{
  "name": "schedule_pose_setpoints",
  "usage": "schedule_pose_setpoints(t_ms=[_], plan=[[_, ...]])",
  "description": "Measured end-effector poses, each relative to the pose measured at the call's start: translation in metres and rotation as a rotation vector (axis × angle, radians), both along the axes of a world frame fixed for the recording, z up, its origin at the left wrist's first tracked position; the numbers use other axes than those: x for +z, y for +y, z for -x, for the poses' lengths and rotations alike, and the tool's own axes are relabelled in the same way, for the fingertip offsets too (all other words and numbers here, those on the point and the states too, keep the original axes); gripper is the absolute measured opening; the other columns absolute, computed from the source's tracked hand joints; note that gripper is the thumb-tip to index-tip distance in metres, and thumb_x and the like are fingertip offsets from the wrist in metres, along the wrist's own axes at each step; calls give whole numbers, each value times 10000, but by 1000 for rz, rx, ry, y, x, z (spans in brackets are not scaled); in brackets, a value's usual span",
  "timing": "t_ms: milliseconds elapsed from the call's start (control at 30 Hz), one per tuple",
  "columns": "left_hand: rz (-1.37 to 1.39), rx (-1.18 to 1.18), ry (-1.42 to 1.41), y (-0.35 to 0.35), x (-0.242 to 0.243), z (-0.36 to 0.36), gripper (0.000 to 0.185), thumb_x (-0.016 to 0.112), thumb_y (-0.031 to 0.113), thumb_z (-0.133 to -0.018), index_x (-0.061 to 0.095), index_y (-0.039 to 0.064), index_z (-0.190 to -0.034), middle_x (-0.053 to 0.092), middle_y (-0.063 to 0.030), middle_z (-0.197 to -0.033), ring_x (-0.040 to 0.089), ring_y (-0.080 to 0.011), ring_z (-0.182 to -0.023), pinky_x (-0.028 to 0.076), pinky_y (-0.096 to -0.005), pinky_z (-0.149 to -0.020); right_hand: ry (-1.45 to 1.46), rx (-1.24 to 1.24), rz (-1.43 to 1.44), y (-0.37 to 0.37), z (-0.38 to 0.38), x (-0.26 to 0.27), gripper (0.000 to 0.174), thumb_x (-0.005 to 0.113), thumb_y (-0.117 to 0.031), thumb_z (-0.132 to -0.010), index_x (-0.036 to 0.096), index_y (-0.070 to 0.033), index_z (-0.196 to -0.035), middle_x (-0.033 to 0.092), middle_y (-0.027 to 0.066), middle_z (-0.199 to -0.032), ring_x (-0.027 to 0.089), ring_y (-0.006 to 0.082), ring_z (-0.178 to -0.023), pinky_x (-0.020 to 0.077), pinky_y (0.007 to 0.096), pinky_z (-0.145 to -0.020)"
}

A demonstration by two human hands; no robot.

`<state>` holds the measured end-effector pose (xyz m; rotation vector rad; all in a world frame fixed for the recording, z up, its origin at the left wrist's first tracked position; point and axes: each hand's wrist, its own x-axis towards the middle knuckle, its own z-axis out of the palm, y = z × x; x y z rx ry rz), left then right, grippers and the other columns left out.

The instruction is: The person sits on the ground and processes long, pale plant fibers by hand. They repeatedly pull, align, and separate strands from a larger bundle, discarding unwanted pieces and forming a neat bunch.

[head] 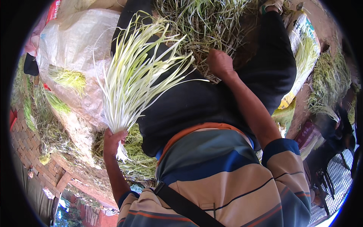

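Observation:
My left hand is wrapped around the white stem ends of a large bunch of blanched chives. Their pale yellow-green leaves fan out above the fist, partly across my black trouser leg. A short tuft of stem ends sticks out below it. My right hand is a curled fist with its back to me, over the near edge of a heap of loose, partly withered leaves between my legs. Its fingertips are hidden, and whether anything is inside it does not show.
On my left lies a whitish plastic sheet with a small chive bunch on it. Beyond my right leg, more chives rest on a printed woven sack. Further leaf piles lie at the right. Brick paving shows far left.

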<state>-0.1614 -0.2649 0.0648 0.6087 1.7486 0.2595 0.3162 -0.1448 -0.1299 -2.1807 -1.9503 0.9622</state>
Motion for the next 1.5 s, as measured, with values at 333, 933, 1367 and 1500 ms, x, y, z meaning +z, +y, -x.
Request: schedule_pose_setpoints(t_ms=[333,933,1367,1500], plan=[[4,-34,12,3,0,-3,298,847,214,-829,749,6,-1018,687,-37,-769,612,-128,-618,511,-290,-554,348,-11,-173,45,23,29,362,701,-180,-996,704,-159,-1357,724,185,-1173,719,409,-1064,578,499,-948],[6,-29,24,1,-1,-3,336,852,241,-833,734,14,-1051,683,-25,-768,614,-127,-596,516,-294,-542,699,-134,167,25,-39,60,320,712,-85,-957,761,-73,-1274,750,60,-964,694,189,-851,572,369,-804],[-8,-15,-8,1,10,-4,253,857,220,-851,760,14,-962,680,-24,-743,600,-107,-569,483,-279,-511,607,61,-67,-16,16,70,121,698,-145,-971,712,-26,-980,698,183,-927,701,400,-904,563,463,-831],[-21,-6,8,1,17,-5,218,849,199,-869,761,17,-949,681,-18,-718,593,-102,-536,476,-274,-500,455,-227,8,1,-14,50,162,691,-158,-962,751,-16,-1012,743,183,-924,731,351,-860,574,423,-820]])
